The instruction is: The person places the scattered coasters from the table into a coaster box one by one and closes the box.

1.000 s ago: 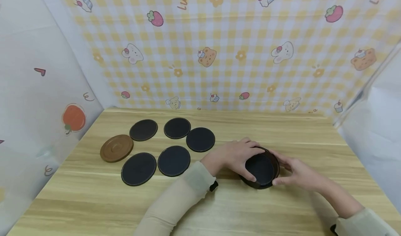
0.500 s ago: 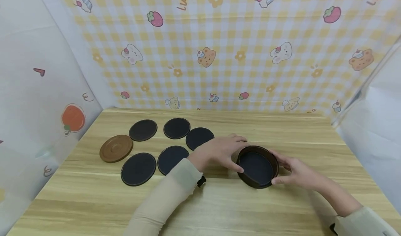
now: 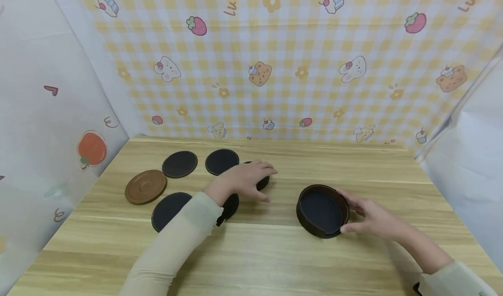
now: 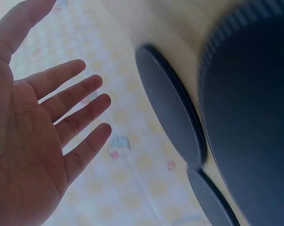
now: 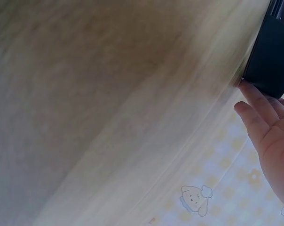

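My right hand point(image 3: 373, 217) holds a round dark-brown coaster holder point(image 3: 308, 222) at its right side, thumb at the front and fingers behind. A black coaster point(image 3: 321, 211) lies flat inside it. In the right wrist view, my fingertips touch the holder's outer wall point(image 5: 269, 56). My left hand point(image 3: 243, 180) hovers over the black coasters at the left, fingers extended and nothing in them. It partly covers one coaster point(image 3: 263, 182), and the wrist and sleeve overlap another point(image 3: 232, 205). The left wrist view shows the open palm point(image 4: 29, 136) apart from the coasters point(image 4: 172, 106).
Further black coasters lie flat on the wooden table: one at the back point(image 3: 222, 160), one at back left point(image 3: 180, 164) and one at front left point(image 3: 169, 211), partly under the sleeve. A brown wooden disc point(image 3: 146, 187) with a ringed centre sits leftmost. A checked cloth point(image 3: 271, 91) hangs behind.
My left hand has let go of a black coaster at the holder and moved left over the loose coasters. That coaster now lies in the holder. My right hand has stayed at the holder.
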Available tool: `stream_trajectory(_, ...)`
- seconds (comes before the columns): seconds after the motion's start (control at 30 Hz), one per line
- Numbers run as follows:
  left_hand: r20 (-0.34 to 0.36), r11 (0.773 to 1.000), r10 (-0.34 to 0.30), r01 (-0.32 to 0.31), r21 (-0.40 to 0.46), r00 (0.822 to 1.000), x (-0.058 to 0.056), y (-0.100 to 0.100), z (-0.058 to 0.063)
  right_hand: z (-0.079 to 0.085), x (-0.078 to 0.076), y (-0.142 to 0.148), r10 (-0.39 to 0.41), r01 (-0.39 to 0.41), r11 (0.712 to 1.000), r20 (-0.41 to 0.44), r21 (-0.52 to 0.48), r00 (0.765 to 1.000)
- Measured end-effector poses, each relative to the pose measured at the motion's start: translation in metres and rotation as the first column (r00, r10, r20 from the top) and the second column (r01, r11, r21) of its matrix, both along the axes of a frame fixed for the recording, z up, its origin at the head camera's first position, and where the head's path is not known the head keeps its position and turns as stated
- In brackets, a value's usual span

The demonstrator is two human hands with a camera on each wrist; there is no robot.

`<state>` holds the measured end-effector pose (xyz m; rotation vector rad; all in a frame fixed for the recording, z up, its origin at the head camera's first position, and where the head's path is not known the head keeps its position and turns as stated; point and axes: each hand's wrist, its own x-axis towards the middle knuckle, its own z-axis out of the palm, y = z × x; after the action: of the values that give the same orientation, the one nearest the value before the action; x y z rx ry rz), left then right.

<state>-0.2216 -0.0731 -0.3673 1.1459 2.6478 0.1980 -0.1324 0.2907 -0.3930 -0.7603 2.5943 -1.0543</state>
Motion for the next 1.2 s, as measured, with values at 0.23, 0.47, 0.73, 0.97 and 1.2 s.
stream_trajectory(0.23, 0.022, 0.995, 0.1, -0.1, -0.015, 0.995, -0.008, -0.026, 0.002, 0.0, 0.0, 0.0, 0.005, -0.005, 1.0, -0.001, 0.006, 1.0)
stream_trajectory(0.47, 0.07, 0.988, 0.154, -0.154, -0.001, 0.986, -0.019, -0.037, -0.001, 0.0, 0.0, 0.0, 0.026, -0.026, 1.0, -0.003, -0.003, 1.0)
stream_trajectory(0.73, 0.096, 0.984, 0.175, -0.17, -0.054, 0.98, -0.025, -0.037, -0.006, 0.0, 0.0, 0.002, 0.029, -0.029, 1.0, 0.007, -0.005, 1.0)
stream_trajectory(0.97, 0.107, 0.974, 0.216, -0.206, -0.097, 0.971, -0.029, -0.037, -0.011, 0.0, -0.001, 0.002, 0.029, -0.029, 1.0, -0.025, -0.001, 0.999)
stream_trajectory(1.2, 0.126, 0.969, 0.239, -0.228, -0.1, 0.963, -0.032, -0.04, -0.017, -0.003, 0.001, 0.003, 0.023, -0.023, 1.0, -0.027, -0.003, 0.999)
